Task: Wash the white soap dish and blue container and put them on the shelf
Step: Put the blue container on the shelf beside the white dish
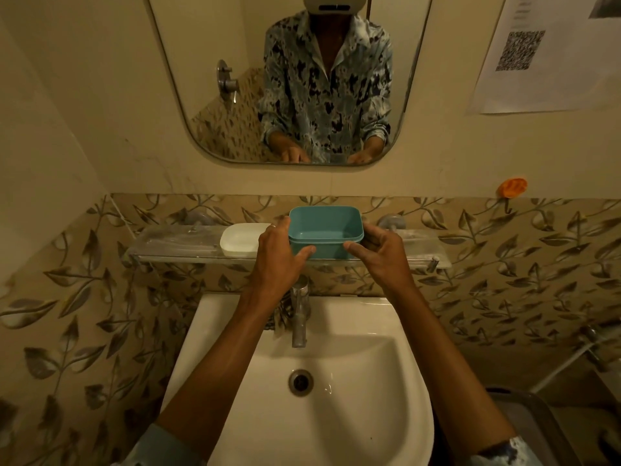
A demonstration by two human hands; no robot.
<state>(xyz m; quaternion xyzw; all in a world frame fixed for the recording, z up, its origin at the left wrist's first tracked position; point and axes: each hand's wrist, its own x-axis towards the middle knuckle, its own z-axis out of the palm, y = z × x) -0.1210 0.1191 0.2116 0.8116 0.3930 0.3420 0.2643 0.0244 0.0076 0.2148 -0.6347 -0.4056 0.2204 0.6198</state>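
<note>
The blue container [325, 230] is upright and open-topped on the clear glass shelf [174, 245] above the sink. My left hand [279, 255] grips its left side, thumb across the front wall. My right hand [381, 252] holds the right side, its thumb on the front too. The white soap dish [240, 244] rests on the shelf just left of the container, close to my left hand's knuckles. Whether the container's base rests fully on the shelf is hidden by my hands.
Below the shelf a chrome tap [300, 312] stands over the white basin [353, 415] with its drain [300, 382]. A mirror [188, 62] hangs above. An orange hook [512, 187] sits on the wall at right, and a grey bin [537, 428] stands at the lower right.
</note>
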